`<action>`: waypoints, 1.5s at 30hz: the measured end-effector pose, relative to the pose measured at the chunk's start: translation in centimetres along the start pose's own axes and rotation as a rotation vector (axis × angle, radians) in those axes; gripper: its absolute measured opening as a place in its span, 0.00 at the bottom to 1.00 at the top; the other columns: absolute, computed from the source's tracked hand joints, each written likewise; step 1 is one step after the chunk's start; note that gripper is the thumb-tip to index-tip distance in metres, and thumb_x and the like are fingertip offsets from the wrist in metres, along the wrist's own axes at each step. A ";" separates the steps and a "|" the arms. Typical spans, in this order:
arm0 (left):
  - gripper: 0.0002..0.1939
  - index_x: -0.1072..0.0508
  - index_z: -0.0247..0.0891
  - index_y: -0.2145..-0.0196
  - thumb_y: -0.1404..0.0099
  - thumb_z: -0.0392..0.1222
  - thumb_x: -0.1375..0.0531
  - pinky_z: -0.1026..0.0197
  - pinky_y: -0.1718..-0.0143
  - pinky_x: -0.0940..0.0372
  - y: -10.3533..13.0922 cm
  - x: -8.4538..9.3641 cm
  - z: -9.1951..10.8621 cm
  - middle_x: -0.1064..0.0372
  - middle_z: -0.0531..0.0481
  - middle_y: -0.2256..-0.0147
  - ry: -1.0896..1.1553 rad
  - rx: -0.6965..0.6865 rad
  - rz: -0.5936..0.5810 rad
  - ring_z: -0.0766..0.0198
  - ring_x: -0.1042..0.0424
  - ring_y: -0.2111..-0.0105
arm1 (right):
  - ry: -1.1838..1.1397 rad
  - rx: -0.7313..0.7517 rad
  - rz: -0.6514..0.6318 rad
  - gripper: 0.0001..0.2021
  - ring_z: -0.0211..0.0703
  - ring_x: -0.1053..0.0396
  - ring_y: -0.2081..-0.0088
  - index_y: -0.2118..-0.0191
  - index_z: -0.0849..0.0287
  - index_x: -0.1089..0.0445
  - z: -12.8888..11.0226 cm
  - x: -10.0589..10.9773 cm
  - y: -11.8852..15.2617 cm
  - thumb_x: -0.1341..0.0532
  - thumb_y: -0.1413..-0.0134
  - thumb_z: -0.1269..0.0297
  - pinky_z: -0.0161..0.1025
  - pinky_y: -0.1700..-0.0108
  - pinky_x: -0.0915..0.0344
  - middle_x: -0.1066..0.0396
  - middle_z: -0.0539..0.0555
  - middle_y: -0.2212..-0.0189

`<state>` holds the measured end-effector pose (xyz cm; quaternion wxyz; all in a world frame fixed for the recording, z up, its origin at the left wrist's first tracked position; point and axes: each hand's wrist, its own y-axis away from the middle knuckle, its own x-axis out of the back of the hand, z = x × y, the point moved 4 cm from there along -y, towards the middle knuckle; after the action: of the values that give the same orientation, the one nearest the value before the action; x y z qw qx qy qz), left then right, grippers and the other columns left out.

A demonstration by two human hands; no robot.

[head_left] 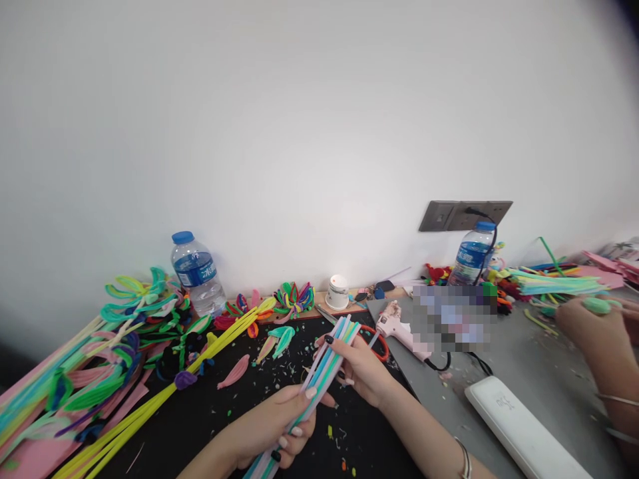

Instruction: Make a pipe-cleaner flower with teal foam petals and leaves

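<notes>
Your left hand wraps the stem bundle, your right hand pinches higher; a slackened grip could scatter it!

Paper cup sits behind the pipe-cleaner bundle, glue gun to the bundle's right, water bottle left of cup.

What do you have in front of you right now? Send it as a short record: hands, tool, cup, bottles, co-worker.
left hand: gripping the lower part of a bundle of pipe cleaners
right hand: holding the bundle's upper part
tool: pink glue gun, lying right of the bundle
cup: white cup, upright near the wall
bottles: left bottle, right bottle, both blue-capped
co-worker: hand at far right, with something green
</notes>
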<state>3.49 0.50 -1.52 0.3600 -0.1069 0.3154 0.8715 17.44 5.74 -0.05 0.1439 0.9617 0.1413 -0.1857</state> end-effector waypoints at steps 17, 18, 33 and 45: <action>0.13 0.43 0.41 0.68 0.43 0.47 0.41 0.70 0.85 0.67 0.4 -2.3 -0.4 0.54 0.63 0.85 0.167 0.152 -0.193 0.77 0.62 0.88 | -0.018 0.136 0.061 0.16 0.33 0.39 0.80 0.59 0.58 0.38 -1.1 0.0 0.4 0.40 0.52 0.56 0.28 0.83 0.54 0.30 0.51 0.73; 0.12 0.43 0.42 0.68 0.42 0.47 0.42 0.70 0.86 0.67 0.5 -2.2 -0.4 0.54 0.63 0.85 0.175 0.159 -0.200 0.77 0.63 0.88 | 0.006 0.204 0.118 0.18 0.34 0.40 0.80 0.56 0.57 0.39 -1.6 0.4 0.4 0.40 0.52 0.56 0.28 0.82 0.52 0.30 0.51 0.72; 0.07 0.39 0.41 0.64 0.39 0.43 0.45 0.71 0.87 0.63 0.6 -1.3 -0.5 0.52 0.61 0.83 0.285 0.145 -0.296 0.75 0.64 0.87 | 0.356 0.453 0.256 0.18 0.46 0.35 0.66 0.62 0.59 0.28 -2.4 2.5 -0.4 0.50 0.43 0.53 0.38 0.65 0.42 0.30 0.56 0.67; 0.08 0.38 0.39 0.63 0.37 0.45 0.47 0.72 0.87 0.63 0.3 -0.6 -0.2 0.51 0.61 0.82 0.310 0.061 -0.237 0.77 0.63 0.87 | 0.492 0.371 0.334 0.19 0.37 0.43 0.79 0.63 0.61 0.29 -1.9 3.2 -0.6 0.49 0.45 0.51 0.33 0.79 0.48 0.36 0.50 0.78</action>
<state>3.76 -0.15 -1.32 0.4102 -0.2655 0.3784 0.7862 20.67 7.66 0.24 -0.0432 0.9973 -0.0238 0.0552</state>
